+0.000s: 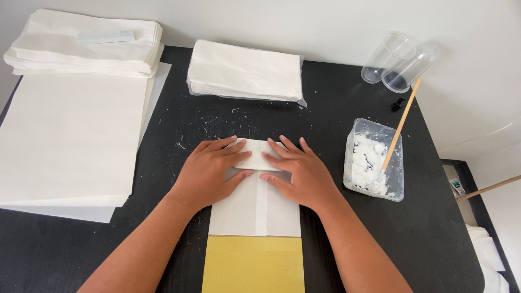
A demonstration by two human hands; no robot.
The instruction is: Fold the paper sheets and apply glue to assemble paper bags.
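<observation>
Both my hands press flat on a white folded paper piece lying on the black table. My left hand covers its upper left part, fingers spread. My right hand covers its upper right, fingers spread over a folded-down flap at the top. A vertical seam runs down the paper's middle. A yellow board sticks out from under the paper's near end.
A stack of large white sheets lies at the left, with folded white stacks at the far left and far centre. A clear tub of white paste with a wooden stick stands at right. Two clear cups lie beyond it.
</observation>
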